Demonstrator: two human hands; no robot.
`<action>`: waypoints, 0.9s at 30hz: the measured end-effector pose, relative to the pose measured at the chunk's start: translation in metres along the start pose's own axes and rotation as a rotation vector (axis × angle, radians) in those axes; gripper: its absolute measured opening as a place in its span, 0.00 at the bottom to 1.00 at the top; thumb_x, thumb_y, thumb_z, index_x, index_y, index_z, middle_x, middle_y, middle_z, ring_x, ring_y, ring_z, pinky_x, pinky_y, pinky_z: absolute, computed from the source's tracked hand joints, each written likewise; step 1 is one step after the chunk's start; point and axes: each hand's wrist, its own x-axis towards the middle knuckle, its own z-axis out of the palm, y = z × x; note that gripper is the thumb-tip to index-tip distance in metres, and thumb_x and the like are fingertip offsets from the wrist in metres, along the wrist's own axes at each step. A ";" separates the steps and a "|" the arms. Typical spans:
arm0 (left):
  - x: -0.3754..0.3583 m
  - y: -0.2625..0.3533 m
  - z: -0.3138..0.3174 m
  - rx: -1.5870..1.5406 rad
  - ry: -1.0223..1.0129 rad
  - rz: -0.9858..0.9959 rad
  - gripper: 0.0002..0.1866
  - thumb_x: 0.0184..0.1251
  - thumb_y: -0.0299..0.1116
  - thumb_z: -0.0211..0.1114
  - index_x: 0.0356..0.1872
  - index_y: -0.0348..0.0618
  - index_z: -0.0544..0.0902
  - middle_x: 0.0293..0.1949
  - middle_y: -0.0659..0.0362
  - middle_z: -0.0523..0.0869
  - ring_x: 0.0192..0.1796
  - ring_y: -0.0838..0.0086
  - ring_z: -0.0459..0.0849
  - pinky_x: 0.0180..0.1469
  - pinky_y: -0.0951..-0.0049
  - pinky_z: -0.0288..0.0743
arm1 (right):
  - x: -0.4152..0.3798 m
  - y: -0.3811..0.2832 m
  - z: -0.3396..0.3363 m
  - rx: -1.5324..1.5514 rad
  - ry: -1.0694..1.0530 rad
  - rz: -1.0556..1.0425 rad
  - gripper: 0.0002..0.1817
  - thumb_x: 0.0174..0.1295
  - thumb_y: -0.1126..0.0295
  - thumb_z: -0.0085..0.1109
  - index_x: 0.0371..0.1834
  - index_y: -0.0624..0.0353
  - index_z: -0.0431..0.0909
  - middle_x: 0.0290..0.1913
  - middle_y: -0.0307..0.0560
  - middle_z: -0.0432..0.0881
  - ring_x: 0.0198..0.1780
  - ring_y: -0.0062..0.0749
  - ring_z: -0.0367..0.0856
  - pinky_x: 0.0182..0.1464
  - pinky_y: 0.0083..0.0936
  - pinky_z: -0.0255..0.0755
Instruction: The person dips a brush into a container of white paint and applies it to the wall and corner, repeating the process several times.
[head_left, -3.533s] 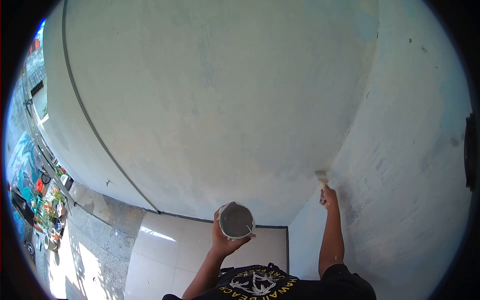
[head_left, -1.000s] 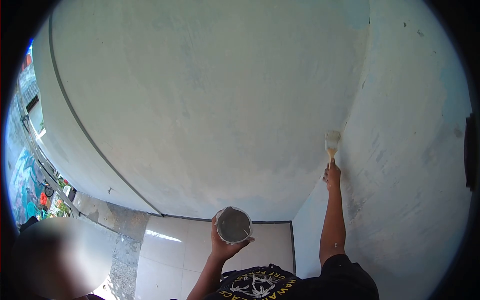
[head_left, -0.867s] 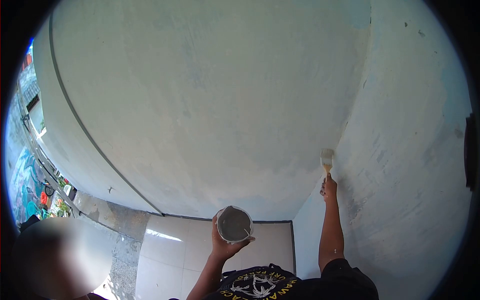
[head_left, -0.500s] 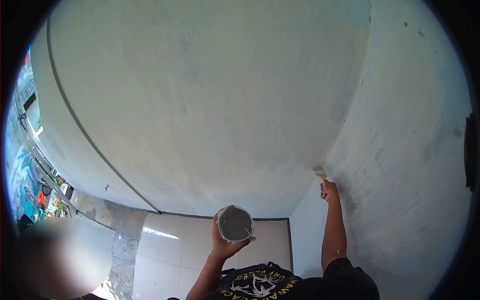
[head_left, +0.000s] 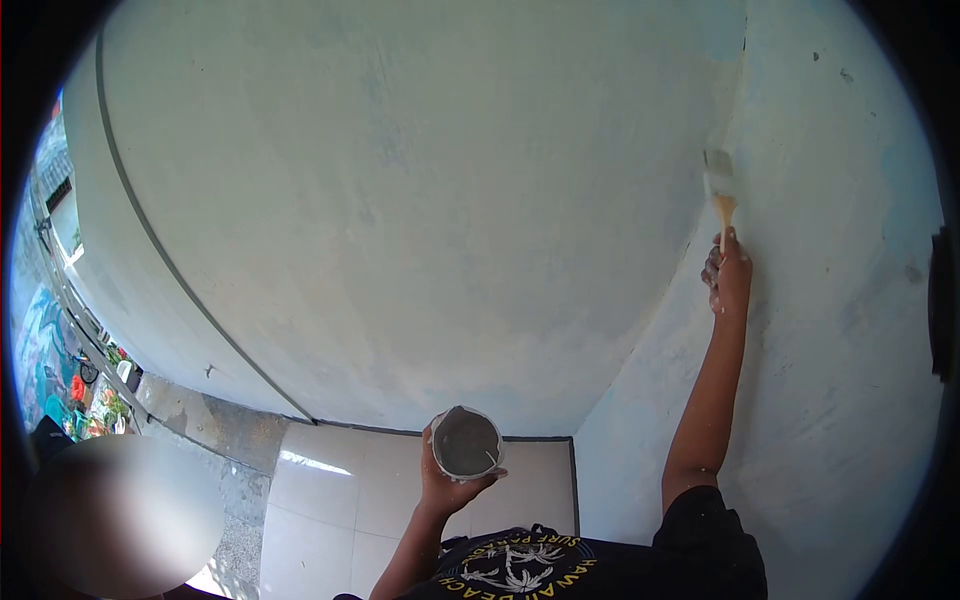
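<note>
Low in the middle of the head view, my left hand [head_left: 452,490] is wrapped round a round container [head_left: 468,443] with grey contents. My right hand [head_left: 729,272] is closed on the wooden handle of a wide paintbrush [head_left: 719,178], which points upward. The bristles lie at the corner where the broad pale wall [head_left: 450,230] meets the right wall [head_left: 830,330]. Both walls have patchy grey and bluish marks. The brush tip looks slightly blurred.
A thin grey pipe [head_left: 160,245] runs down the left part of the wall. Pale floor tiles [head_left: 320,490] lie below, with rough concrete [head_left: 240,435] beside them. A blurred round shape [head_left: 125,515] covers the lower left, near plants and a painted wall.
My right hand and the brush have moved up and to the right along the corner, with the arm stretched further. The container in my left hand has barely shifted.
</note>
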 end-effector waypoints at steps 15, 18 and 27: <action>0.000 -0.001 -0.001 0.025 -0.010 -0.032 0.52 0.35 0.37 0.85 0.62 0.37 0.60 0.54 0.51 0.76 0.57 0.65 0.78 0.58 0.64 0.73 | -0.114 0.294 -0.096 -0.207 0.035 0.764 0.22 0.72 0.48 0.43 0.21 0.47 0.63 0.13 0.30 0.57 0.10 0.20 0.51 0.13 0.22 0.45; 0.002 0.003 -0.002 0.057 -0.016 0.014 0.52 0.35 0.37 0.85 0.63 0.37 0.60 0.54 0.51 0.76 0.57 0.65 0.77 0.58 0.64 0.73 | -0.158 0.356 -0.138 -0.345 0.023 1.132 0.23 0.70 0.49 0.48 0.22 0.53 0.66 0.13 0.33 0.57 0.11 0.23 0.51 0.14 0.25 0.46; 0.002 -0.002 -0.003 0.039 -0.027 0.024 0.52 0.35 0.36 0.85 0.63 0.37 0.60 0.54 0.52 0.76 0.57 0.66 0.78 0.58 0.65 0.73 | -0.054 0.206 -0.078 -0.251 0.059 0.637 0.20 0.71 0.52 0.48 0.23 0.51 0.70 0.14 0.29 0.60 0.11 0.18 0.53 0.13 0.21 0.48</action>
